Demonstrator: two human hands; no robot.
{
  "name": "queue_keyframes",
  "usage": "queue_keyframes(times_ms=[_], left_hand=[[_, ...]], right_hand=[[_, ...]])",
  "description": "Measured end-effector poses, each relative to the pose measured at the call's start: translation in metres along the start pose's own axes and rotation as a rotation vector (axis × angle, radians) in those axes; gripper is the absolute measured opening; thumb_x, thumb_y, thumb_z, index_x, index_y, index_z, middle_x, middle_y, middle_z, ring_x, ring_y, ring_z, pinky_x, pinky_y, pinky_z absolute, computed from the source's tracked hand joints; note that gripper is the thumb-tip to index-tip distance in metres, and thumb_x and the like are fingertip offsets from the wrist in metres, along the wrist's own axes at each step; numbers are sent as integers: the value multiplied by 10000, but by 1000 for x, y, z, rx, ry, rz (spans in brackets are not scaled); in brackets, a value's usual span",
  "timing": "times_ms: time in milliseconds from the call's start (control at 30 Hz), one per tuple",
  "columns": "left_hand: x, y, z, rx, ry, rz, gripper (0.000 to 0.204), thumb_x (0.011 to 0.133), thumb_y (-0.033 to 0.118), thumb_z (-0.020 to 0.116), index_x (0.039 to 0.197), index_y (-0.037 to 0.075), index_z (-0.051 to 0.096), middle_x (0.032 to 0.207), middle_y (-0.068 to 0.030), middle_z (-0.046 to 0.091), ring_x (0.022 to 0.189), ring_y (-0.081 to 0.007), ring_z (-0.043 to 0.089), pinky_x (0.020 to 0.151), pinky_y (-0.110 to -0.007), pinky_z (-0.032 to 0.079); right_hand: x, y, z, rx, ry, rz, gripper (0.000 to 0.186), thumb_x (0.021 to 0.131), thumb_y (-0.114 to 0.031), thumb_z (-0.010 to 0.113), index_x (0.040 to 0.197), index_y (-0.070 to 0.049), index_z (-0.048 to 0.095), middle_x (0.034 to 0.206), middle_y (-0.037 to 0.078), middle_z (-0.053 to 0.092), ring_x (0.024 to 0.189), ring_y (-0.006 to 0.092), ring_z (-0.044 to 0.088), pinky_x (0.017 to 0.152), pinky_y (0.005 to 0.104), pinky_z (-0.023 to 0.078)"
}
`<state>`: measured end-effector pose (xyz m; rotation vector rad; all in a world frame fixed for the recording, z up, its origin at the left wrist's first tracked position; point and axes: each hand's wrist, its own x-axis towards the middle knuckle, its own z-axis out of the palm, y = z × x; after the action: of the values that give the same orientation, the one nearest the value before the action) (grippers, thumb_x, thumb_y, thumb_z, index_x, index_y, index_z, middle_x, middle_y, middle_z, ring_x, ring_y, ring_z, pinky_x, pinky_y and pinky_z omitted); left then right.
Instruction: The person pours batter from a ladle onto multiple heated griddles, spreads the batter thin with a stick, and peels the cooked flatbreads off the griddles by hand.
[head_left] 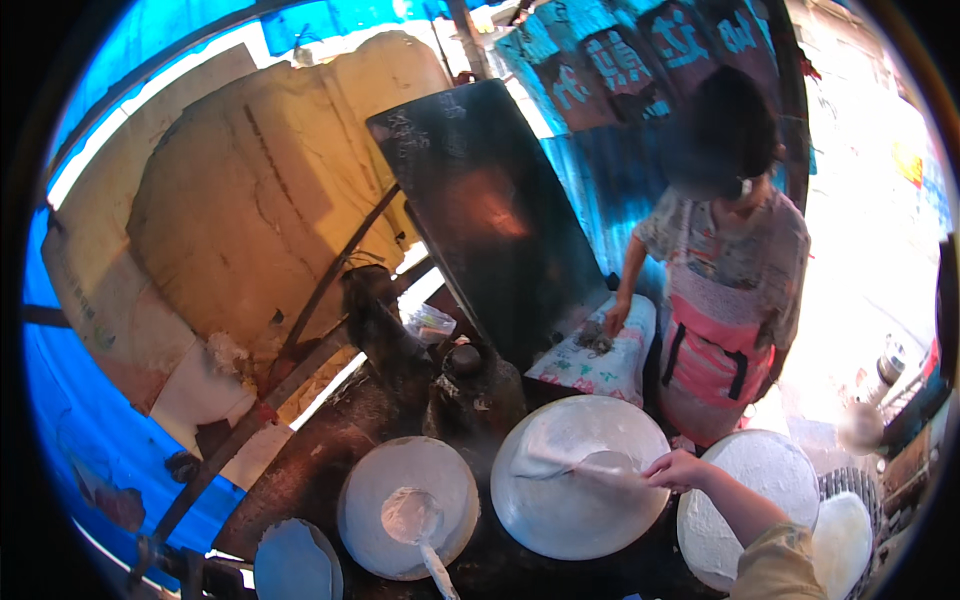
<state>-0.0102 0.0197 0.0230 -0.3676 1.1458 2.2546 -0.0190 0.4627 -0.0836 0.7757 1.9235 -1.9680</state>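
Blue sheeting (pixel 90 430) walls our stall, and a dark board (pixel 490 200) stands tilted, partly in front of a yellow sheet (pixel 240 200). Our right hand (pixel 676 470) is clamped on the near end of a pale tool (pixel 590 470), which extends over the middle pan (pixel 570 530). We cannot tell the state of our left hand, which is out of view. To the left we see a second pan (pixel 365 510) with a ladle (pixel 432 560) in it; to the right, a third pan (pixel 775 465). Beyond, a co-worker (pixel 725 260) reaches down to a patterned cloth (pixel 610 365).
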Motion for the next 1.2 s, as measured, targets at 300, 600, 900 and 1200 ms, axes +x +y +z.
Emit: queue_keyframes(times_ms=[300,600,900,1200], left_hand=[[-12,-9,2,-102,-66,101,304,899,84,472,1191,149,414,840,-21,468,443,-35,324,354,-136,262],[2,-12,10,-76,-70,39,380,843,-44,455,1150,179,431,826,-16,450,459,-35,328,352,-137,256],[16,-17,10,-185,-117,-7,395,832,-28,475,1169,176,439,760,-20,419,464,-49,334,371,-142,286],[12,-13,13,-256,-93,-2,419,821,-66,433,1171,164,426,768,-27,407,468,-45,326,372,-131,275]], right_hand=[[-9,-8,23,131,-251,149,223,752,-148,676,955,-62,642,610,-13,527,424,51,397,359,183,268],[2,-3,30,9,-167,95,238,740,-190,696,934,-60,647,583,-12,533,396,54,404,358,186,283],[16,-19,24,27,-116,80,303,739,-139,696,1021,-52,626,618,4,526,418,46,405,348,186,267],[24,-36,15,48,133,31,219,764,-124,652,973,-62,631,601,-3,528,410,51,409,351,194,264]])
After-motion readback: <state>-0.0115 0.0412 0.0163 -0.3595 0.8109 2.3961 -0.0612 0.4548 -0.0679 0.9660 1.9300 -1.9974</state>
